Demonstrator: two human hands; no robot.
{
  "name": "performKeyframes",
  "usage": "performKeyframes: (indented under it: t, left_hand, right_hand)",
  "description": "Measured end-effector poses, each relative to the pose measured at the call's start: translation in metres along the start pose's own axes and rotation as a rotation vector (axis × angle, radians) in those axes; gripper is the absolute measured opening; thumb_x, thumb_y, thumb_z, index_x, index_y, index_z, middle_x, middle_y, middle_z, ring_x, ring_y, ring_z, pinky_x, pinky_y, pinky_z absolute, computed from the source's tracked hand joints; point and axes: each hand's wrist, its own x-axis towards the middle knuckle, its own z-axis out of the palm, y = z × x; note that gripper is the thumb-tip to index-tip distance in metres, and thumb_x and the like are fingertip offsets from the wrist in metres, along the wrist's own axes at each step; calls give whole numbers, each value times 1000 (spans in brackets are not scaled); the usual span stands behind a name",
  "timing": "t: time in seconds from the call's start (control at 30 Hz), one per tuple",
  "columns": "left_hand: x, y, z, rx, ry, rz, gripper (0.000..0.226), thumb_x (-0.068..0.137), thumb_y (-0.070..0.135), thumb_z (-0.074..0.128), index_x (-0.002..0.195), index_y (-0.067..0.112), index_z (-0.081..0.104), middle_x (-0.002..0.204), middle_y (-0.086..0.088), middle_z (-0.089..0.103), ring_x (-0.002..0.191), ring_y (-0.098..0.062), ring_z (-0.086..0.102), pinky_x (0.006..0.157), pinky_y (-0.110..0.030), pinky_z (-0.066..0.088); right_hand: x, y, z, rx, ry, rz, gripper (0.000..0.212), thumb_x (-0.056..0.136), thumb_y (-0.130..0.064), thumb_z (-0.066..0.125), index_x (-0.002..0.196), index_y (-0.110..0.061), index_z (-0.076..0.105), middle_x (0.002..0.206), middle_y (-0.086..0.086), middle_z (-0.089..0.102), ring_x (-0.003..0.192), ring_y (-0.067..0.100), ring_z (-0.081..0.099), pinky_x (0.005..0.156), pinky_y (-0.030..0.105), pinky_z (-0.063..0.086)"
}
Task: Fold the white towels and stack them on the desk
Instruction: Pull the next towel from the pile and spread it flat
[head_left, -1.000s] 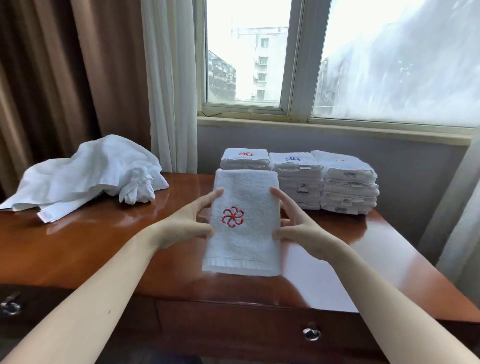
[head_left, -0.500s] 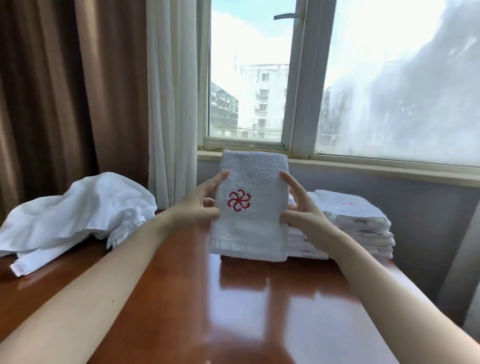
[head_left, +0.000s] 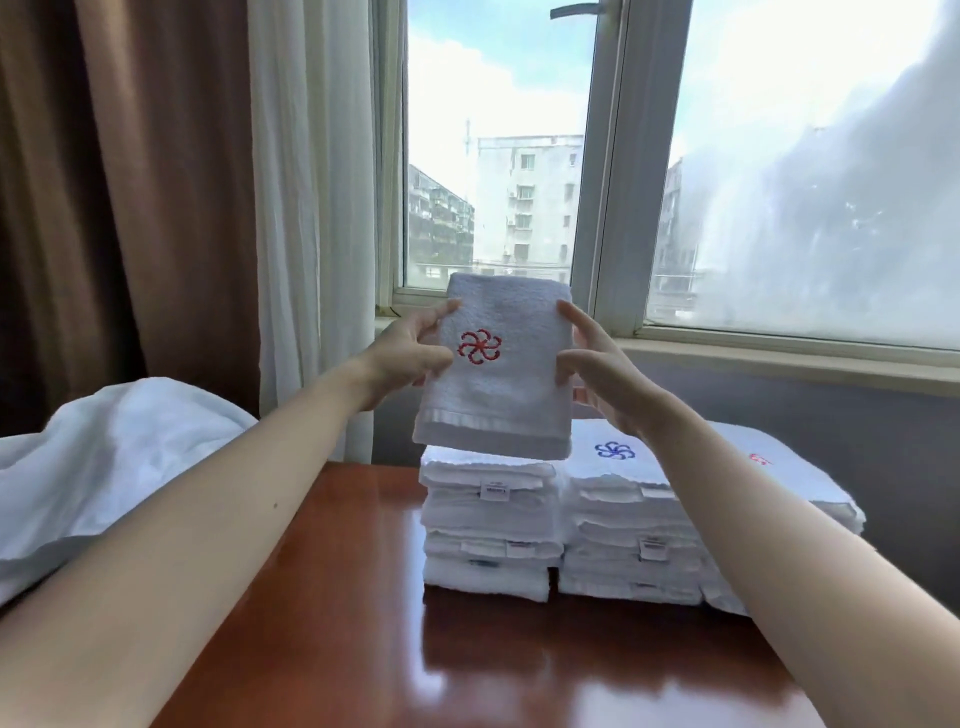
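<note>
Left hand (head_left: 410, 358) and right hand (head_left: 597, 376) pinching a folded towel (head_left: 498, 400) over the leftmost stack (head_left: 488, 525) of 3, rumpled pile (head_left: 104, 467) not done yet.

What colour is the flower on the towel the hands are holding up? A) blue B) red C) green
B: the towel in the air has a red flower; the blue flower is on a stack below.
</note>
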Motion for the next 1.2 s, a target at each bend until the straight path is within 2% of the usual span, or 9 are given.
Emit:
performKeyframes:
  t: [0.2, 0.33, 0.47, 0.6, 0.7, 0.73, 0.8, 0.93, 1.2]
  left_hand:
    - [29, -35, 15, -18, 23, -118, 74, 85, -6, 49, 148, 32, 39, 131, -7, 53, 88, -21, 56, 66, -29, 45]
    - [36, -66, 31, -34, 33, -162, 70, 89, -9, 46, 153, 17, 34, 142, -9, 53, 113, -20, 61, 93, -33, 54]
    - [35, -93, 52, 78, 100, -233, 58, 93, -3, 42, 149, 12, 41, 123, -9, 62, 76, -7, 55, 56, -9, 43]
    - [34, -105, 59, 114, 103, -251, 52, 96, 4, 39, 146, 13, 46, 126, -1, 61, 87, -8, 56, 63, -2, 40]
    - [30, -102, 59, 127, 92, -265, 44, 98, 7, 41, 140, 11, 53, 144, -2, 52, 126, -16, 51, 95, -12, 33]
    - [27, -100, 58, 123, 88, -265, 42, 98, 8, 42, 138, 10, 55, 143, -3, 53, 128, -16, 50, 99, -16, 32]
    - [18, -95, 57, 101, 80, -258, 38, 98, 10, 45, 134, 9, 59, 137, -4, 58, 120, -16, 55, 102, -22, 37]
    - [-15, -79, 47, 111, 90, -211, 44, 94, 9, 47, 138, 9, 54, 140, -5, 56, 125, -17, 54, 112, -36, 39]
    - [-116, -62, -7, 162, 229, -150, 39, 94, 10, 55, 133, 19, 57, 131, -3, 57, 116, -11, 54, 92, -23, 43]
  right_hand:
    - [28, 42, 4, 56, 43, 103, 90, 73, 9, 43, 151, -36, 32, 134, -3, 54, 104, 17, 61, 80, 35, 55]
    - [32, 65, 10, -2, 64, 149, 85, 78, 8, 42, 153, -31, 31, 139, 1, 47, 93, 15, 60, 71, 28, 54]
    - [31, 86, 16, -149, -11, 270, 55, 86, 5, 32, 133, -22, 43, 101, -8, 48, 64, 7, 47, 43, 15, 38]
    - [32, 89, 13, -218, 4, 326, 64, 90, 5, 34, 150, -18, 35, 89, -5, 49, 43, 1, 49, 38, 12, 35]
    - [25, 79, 13, -241, -4, 328, 61, 89, 6, 35, 149, -1, 33, 109, 5, 57, 57, 6, 52, 41, 13, 40]
    - [22, 75, 13, -249, -7, 326, 59, 88, 6, 37, 147, 4, 32, 147, 18, 32, 67, 11, 49, 46, 15, 44]
    - [16, 67, 14, -282, 0, 324, 56, 86, 2, 44, 142, 6, 37, 106, -2, 39, 84, 17, 45, 67, 24, 51]
    - [-5, 40, 26, -515, 59, 103, 51, 91, -13, 55, 141, -9, 50, 141, 3, 53, 121, 19, 51, 99, 29, 38]
    - [-59, -3, 110, -813, -90, -339, 41, 89, -20, 60, 128, -32, 59, 134, -13, 52, 111, 9, 52, 86, 11, 36]
